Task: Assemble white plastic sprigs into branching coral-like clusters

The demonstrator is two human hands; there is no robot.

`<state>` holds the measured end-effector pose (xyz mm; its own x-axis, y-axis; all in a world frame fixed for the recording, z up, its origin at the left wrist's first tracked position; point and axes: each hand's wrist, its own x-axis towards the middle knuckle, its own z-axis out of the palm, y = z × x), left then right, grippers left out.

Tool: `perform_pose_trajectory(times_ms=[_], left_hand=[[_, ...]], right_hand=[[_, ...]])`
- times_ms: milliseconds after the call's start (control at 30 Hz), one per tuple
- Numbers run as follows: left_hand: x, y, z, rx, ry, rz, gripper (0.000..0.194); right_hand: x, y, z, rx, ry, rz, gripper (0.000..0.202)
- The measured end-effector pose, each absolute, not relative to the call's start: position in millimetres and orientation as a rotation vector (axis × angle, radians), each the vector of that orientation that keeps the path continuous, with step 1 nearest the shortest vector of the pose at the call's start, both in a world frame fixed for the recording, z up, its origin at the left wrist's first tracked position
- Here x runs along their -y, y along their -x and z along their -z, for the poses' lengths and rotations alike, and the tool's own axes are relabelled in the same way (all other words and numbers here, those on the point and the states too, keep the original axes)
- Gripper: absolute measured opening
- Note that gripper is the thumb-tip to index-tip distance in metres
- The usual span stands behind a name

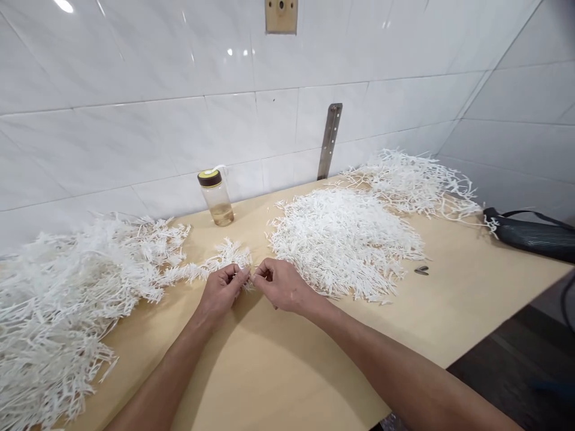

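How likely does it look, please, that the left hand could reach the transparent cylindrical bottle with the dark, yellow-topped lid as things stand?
Probably yes: the bottle stands just beyond the left hand, with only a low tuft of thin white strands and bare tan tabletop between, though it looks occupied at the tuft.

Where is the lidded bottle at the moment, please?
In the head view, the bottle stands left of centre, near the tiled wall, beyond the left hand.

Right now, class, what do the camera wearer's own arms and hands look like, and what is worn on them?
The left hand and right hand are ungloved. No sleeve shows on the left forearm or right forearm, and no watch or bracelet is visible.
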<state>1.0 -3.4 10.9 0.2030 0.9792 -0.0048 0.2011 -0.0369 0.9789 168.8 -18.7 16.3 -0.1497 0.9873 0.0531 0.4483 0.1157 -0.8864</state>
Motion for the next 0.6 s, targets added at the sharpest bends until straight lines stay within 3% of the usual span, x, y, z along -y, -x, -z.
perform_pose_trajectory(times_ms=[133,433,600], left_hand=[[3.5,-1.5,-10.5,-1.205,-1.457,-0.963,0.045],[2.4,-1.6,-6.0,-1.201,-1.416,-0.967,0.048],[0.4,-1.2,-1.8,-1.202,-1.396,-0.977,0.046]], right_hand=[[18.7,-167.1,-14.4,1.677,1.374,-0.907,0.012],[20.2,-166.9,-7.4,1.689,1.288,-1.161,0.018],[21.4,-165.8,-8.3,1.833,1.252,-0.965,0.017]])
